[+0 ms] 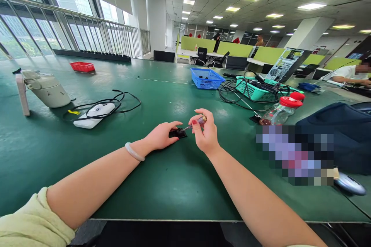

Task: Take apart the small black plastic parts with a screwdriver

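Observation:
Between thumb and fingers, my left hand grips a small flat black part against the green tabletop. What kind of part it is I cannot make out. My right hand is closed around a screwdriver with a clear purplish handle. The screwdriver slants down to the left, and its tip meets the top of the black part. Whether the tip sits in a screw is too small to tell.
Left lie a white device with a black cable, a beige jug and a red tray. Beyond my right hand stand a blue basket, a green basket with cables, a red-lidded jar and a dark bag. A person sits far right.

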`<state>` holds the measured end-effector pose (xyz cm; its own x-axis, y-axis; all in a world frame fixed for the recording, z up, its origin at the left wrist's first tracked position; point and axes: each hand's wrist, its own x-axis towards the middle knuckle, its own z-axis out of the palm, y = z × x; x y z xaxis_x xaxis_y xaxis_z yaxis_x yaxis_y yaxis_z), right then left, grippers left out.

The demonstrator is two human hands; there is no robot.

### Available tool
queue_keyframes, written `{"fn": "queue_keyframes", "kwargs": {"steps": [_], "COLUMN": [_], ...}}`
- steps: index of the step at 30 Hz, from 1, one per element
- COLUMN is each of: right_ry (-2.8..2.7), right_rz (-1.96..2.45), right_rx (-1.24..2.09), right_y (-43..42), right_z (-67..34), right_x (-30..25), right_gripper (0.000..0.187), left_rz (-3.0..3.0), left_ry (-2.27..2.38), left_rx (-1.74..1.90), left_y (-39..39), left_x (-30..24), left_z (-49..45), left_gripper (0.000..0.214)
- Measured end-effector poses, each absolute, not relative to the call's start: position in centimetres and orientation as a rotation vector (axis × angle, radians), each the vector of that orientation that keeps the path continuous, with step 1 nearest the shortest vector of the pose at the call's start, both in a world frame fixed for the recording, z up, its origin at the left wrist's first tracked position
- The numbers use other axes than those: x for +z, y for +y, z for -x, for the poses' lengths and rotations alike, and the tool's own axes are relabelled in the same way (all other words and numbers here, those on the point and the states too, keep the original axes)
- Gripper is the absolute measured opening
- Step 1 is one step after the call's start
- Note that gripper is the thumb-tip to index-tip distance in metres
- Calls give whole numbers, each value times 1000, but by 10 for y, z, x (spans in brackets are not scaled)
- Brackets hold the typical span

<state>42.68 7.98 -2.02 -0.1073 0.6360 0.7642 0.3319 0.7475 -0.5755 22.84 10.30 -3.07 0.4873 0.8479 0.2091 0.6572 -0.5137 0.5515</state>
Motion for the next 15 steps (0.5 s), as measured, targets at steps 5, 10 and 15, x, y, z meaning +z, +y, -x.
{"fn": "queue_keyframes", "kwargs": {"steps": [5,10,15], "right_ry": [-1689,-1666,-1640], "right_rz": [812,795,790], "right_rx": [352,357,351], "right_y": [82,82,82], "right_z": [-428,-428,-428], "right_x": [-20,-20,-20], "right_gripper": [25,25,23], "left_rz": [-2335,-2383,-2389], "left_ry": [1229,1248,1316], "left_rx": [641,636,638], "left_y": [103,104,105], "left_x": [-31,-33,-33], "left_z": [-228,-226,-226], "left_gripper": [59,59,47]}}
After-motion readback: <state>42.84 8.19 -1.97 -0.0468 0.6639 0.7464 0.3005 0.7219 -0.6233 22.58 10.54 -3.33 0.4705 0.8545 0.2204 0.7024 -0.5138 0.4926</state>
